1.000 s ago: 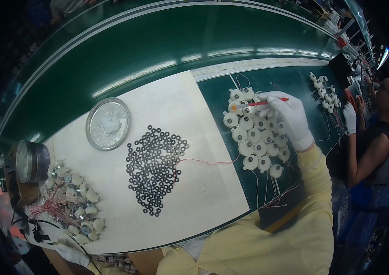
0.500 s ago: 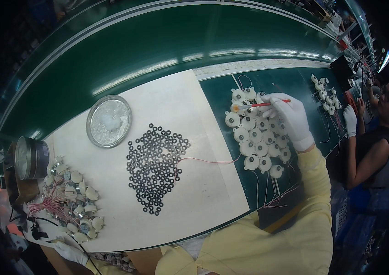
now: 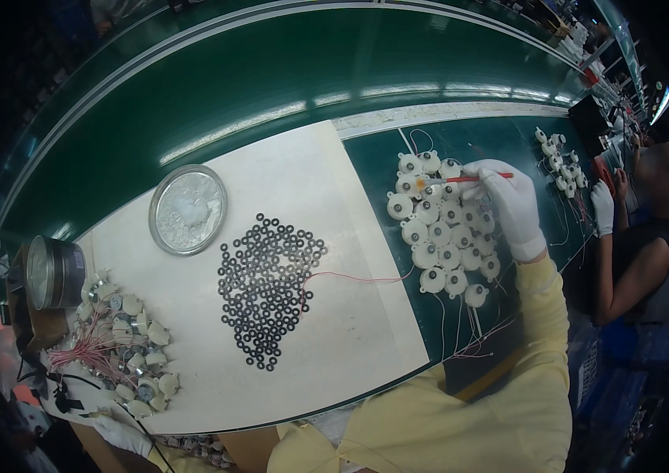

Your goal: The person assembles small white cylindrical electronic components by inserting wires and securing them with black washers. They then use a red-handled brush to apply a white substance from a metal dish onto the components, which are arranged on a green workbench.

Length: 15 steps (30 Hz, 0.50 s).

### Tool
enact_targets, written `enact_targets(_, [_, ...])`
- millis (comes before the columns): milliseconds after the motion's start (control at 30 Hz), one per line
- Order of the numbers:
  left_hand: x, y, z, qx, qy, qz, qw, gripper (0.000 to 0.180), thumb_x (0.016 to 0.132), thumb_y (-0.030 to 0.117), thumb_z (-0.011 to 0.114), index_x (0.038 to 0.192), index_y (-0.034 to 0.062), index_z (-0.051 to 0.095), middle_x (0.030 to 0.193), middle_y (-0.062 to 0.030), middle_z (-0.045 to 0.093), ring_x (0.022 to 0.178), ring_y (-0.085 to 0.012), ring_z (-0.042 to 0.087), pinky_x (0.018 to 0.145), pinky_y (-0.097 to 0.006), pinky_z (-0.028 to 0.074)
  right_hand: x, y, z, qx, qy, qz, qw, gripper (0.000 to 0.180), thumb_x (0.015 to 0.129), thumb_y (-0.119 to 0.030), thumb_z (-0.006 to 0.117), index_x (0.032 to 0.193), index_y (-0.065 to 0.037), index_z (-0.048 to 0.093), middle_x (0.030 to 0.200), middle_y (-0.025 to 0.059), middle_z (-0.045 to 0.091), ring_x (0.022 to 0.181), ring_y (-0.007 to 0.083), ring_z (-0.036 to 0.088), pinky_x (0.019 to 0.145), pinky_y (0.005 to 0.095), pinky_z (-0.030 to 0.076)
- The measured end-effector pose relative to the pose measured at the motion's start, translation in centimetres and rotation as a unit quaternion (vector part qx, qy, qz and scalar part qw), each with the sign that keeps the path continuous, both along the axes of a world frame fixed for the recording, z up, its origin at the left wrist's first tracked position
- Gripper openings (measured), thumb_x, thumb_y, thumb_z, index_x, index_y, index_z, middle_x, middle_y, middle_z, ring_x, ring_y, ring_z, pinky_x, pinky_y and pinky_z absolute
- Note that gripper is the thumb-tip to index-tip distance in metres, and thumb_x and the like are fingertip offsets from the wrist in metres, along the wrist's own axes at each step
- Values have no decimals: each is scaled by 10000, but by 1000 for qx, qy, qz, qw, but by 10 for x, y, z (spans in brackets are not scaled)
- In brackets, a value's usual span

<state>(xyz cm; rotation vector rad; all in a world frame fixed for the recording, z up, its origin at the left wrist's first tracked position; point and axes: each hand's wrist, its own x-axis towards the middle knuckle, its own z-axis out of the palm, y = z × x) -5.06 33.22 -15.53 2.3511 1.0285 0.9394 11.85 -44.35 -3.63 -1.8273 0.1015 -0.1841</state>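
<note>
White round parts lie in a close group on the right of the green table, with dark centres upward. Compared with half a second ago, the right hand and its brush have moved a little to the right; the group stays in place. This hand grasps the red handle between thumb and fingers, and the orange tip is above the far parts. The left hand is at the near left edge; I cannot tell whether it holds something.

On the white board, a round metal dish contains white paste. Farther left stands a can, its content unclear. Black rings are spread in the middle, and a red wire crosses from them toward the parts. Wired parts are heaped at left. The right hand hides some white parts.
</note>
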Motion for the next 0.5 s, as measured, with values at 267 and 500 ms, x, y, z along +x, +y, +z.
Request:
enact_targets(267, [-8, 24, -14, 47, 10, -5, 999, 396, 1025, 181, 484, 1271, -125, 533, 1238, -264, 602, 1104, -314, 604, 973, -354, 479, -5, 1, 5, -3, -19, -34, 999, 284, 990, -131, 487, 1069, 88, 650, 909, 184, 712, 752, 190, 676, 718, 274, 520])
enact_targets(500, [-9, 18, -7, 228, 221, 38, 948, 360, 1019, 137, 478, 1249, -134, 533, 1270, -299, 574, 1137, -368, 577, 1000, -369, 457, -5, 2, 2, -5, -4, -28, 1000, 286, 985, -132, 481, 1057, 80, 659, 906, 180, 715, 751, 184, 671, 720, 278, 518])
